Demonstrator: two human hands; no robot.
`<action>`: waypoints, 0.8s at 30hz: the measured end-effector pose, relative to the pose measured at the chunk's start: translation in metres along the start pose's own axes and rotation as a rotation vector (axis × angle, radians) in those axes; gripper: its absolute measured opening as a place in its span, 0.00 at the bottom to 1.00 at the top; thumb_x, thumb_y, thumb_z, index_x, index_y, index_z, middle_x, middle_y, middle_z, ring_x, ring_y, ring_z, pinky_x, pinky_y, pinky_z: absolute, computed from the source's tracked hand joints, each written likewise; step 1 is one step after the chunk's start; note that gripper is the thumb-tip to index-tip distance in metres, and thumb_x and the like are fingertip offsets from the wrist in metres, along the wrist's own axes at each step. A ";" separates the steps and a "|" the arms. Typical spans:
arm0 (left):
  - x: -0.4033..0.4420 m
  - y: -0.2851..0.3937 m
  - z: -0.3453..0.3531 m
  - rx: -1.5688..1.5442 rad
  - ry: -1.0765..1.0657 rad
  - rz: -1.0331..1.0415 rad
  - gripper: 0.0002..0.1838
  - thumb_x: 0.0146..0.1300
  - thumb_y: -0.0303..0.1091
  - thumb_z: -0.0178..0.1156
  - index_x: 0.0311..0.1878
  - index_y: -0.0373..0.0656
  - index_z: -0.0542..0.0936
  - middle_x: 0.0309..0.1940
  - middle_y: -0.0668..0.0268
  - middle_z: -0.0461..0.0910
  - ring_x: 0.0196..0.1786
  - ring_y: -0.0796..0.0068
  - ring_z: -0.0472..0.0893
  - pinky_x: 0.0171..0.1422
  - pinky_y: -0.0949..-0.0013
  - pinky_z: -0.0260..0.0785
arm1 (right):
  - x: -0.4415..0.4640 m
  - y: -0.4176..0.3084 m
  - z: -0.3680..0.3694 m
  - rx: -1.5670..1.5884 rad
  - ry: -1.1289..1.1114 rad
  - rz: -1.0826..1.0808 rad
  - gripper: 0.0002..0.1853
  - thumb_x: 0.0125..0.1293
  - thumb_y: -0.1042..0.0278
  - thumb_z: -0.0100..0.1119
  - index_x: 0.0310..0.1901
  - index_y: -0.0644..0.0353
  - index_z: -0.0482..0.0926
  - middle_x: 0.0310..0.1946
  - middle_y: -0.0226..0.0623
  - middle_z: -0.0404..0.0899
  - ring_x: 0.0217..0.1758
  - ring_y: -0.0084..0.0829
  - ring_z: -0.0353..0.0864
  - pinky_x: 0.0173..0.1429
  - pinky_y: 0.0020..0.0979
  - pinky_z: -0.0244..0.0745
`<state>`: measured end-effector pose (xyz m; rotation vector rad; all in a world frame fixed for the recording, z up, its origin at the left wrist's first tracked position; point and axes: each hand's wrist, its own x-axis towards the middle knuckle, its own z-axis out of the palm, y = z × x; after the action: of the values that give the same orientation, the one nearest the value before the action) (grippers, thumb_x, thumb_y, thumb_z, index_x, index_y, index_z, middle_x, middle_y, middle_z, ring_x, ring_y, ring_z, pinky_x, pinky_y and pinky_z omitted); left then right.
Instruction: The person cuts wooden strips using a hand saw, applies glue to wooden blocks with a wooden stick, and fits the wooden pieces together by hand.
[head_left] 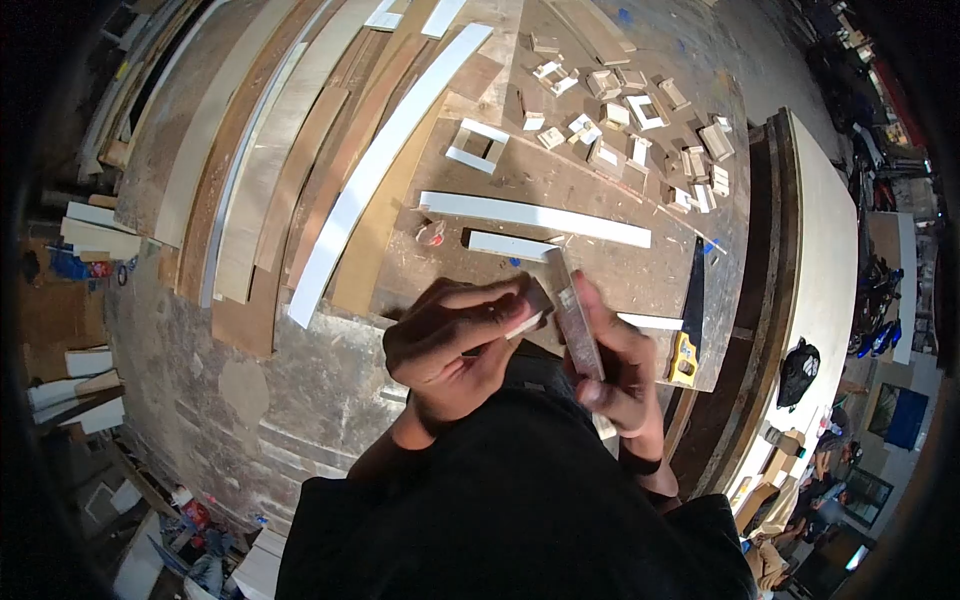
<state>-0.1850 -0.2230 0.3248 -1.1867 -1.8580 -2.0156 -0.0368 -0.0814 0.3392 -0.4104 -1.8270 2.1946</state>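
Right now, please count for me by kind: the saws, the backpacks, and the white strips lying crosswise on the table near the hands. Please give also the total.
Saw: 1
Backpack: 1
Crosswise white strips: 3 (long strip, short strip, partly hidden strip)
Total: 5

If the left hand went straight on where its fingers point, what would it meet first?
Likely the wooden strip in the right hand, just past the small piece the left hand grips; depth is unclear.
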 end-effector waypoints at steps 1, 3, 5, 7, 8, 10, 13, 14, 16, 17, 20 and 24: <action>-0.001 0.001 0.000 0.027 -0.046 0.017 0.15 0.50 0.19 0.76 0.43 0.40 0.87 0.44 0.54 0.88 0.42 0.70 0.88 0.43 0.71 0.79 | 0.003 0.001 -0.001 -0.006 -0.030 -0.004 0.40 0.57 0.67 0.69 0.72 0.68 0.66 0.73 0.53 0.66 0.79 0.43 0.59 0.80 0.38 0.47; -0.003 0.003 0.001 -0.027 -0.040 -0.021 0.16 0.50 0.19 0.76 0.43 0.39 0.87 0.43 0.55 0.88 0.42 0.70 0.88 0.44 0.72 0.79 | 0.016 0.005 -0.004 -0.199 -0.086 0.034 0.41 0.56 0.66 0.70 0.72 0.69 0.66 0.71 0.53 0.68 0.79 0.41 0.60 0.79 0.36 0.49; -0.003 0.003 0.001 -0.126 -0.017 -0.086 0.16 0.50 0.18 0.75 0.43 0.39 0.87 0.41 0.56 0.89 0.41 0.70 0.88 0.45 0.72 0.79 | 0.021 0.015 -0.011 -0.341 -0.116 0.104 0.41 0.56 0.66 0.71 0.72 0.69 0.66 0.72 0.53 0.67 0.77 0.40 0.63 0.77 0.34 0.54; -0.005 0.005 -0.001 -0.121 -0.016 -0.124 0.16 0.50 0.17 0.75 0.43 0.38 0.87 0.41 0.56 0.89 0.41 0.70 0.88 0.44 0.72 0.79 | 0.019 0.024 -0.013 -0.299 -0.063 0.063 0.41 0.57 0.67 0.71 0.72 0.67 0.66 0.73 0.52 0.66 0.74 0.38 0.67 0.74 0.33 0.60; -0.007 0.006 -0.002 -0.122 -0.023 -0.168 0.16 0.50 0.17 0.75 0.44 0.37 0.86 0.41 0.56 0.89 0.41 0.71 0.88 0.43 0.72 0.79 | 0.014 0.027 -0.013 -0.184 0.011 -0.007 0.41 0.57 0.68 0.71 0.72 0.66 0.66 0.74 0.51 0.64 0.72 0.37 0.70 0.72 0.33 0.64; -0.010 0.001 -0.004 -0.103 -0.018 -0.159 0.15 0.52 0.18 0.74 0.44 0.37 0.86 0.41 0.56 0.89 0.42 0.72 0.88 0.42 0.73 0.78 | 0.005 0.030 -0.018 -0.020 0.009 0.111 0.41 0.58 0.67 0.70 0.73 0.66 0.65 0.76 0.48 0.62 0.71 0.36 0.70 0.72 0.33 0.64; -0.014 0.001 -0.005 -0.142 -0.058 -0.200 0.14 0.54 0.14 0.71 0.45 0.32 0.83 0.41 0.52 0.87 0.45 0.66 0.87 0.45 0.70 0.82 | 0.001 0.032 -0.012 0.143 -0.006 0.119 0.45 0.56 0.61 0.70 0.74 0.68 0.62 0.76 0.48 0.62 0.76 0.38 0.63 0.76 0.35 0.56; -0.014 0.002 -0.004 -0.152 -0.083 -0.231 0.14 0.55 0.14 0.71 0.45 0.32 0.83 0.40 0.53 0.86 0.44 0.69 0.87 0.46 0.71 0.80 | 0.001 0.032 -0.008 0.185 -0.005 0.135 0.47 0.56 0.59 0.70 0.75 0.68 0.60 0.76 0.48 0.62 0.78 0.39 0.61 0.77 0.35 0.54; -0.018 0.005 0.000 -0.162 -0.105 -0.265 0.14 0.55 0.15 0.72 0.46 0.32 0.83 0.39 0.55 0.86 0.43 0.71 0.86 0.47 0.71 0.79 | 0.006 0.044 -0.002 0.014 -0.033 0.000 0.51 0.55 0.49 0.69 0.76 0.67 0.58 0.56 0.42 0.73 0.48 0.28 0.70 0.53 0.29 0.63; -0.021 0.009 0.005 -0.311 -0.020 -0.464 0.14 0.55 0.17 0.72 0.45 0.32 0.83 0.38 0.57 0.86 0.42 0.73 0.85 0.47 0.72 0.77 | 0.009 0.046 -0.001 -0.049 -0.042 -0.031 0.52 0.55 0.47 0.68 0.76 0.67 0.58 0.54 0.44 0.76 0.45 0.28 0.75 0.50 0.28 0.68; -0.023 0.008 0.007 -0.537 0.062 -0.745 0.12 0.58 0.21 0.72 0.45 0.33 0.82 0.36 0.61 0.85 0.40 0.76 0.84 0.45 0.73 0.75 | 0.027 0.038 0.005 -0.367 0.005 -0.254 0.47 0.55 0.61 0.67 0.75 0.72 0.59 0.64 0.53 0.72 0.62 0.39 0.73 0.69 0.35 0.63; -0.021 0.006 0.002 -0.652 0.013 -0.925 0.11 0.62 0.29 0.69 0.45 0.35 0.82 0.34 0.65 0.84 0.35 0.78 0.81 0.39 0.73 0.73 | 0.023 0.040 0.000 -0.290 0.026 -0.203 0.45 0.56 0.62 0.68 0.74 0.72 0.61 0.60 0.53 0.74 0.63 0.39 0.73 0.69 0.36 0.63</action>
<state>-0.1665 -0.2307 0.3162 -0.3378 -2.0083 -3.2708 -0.0589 -0.0799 0.2988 -0.2915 -2.0788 1.7906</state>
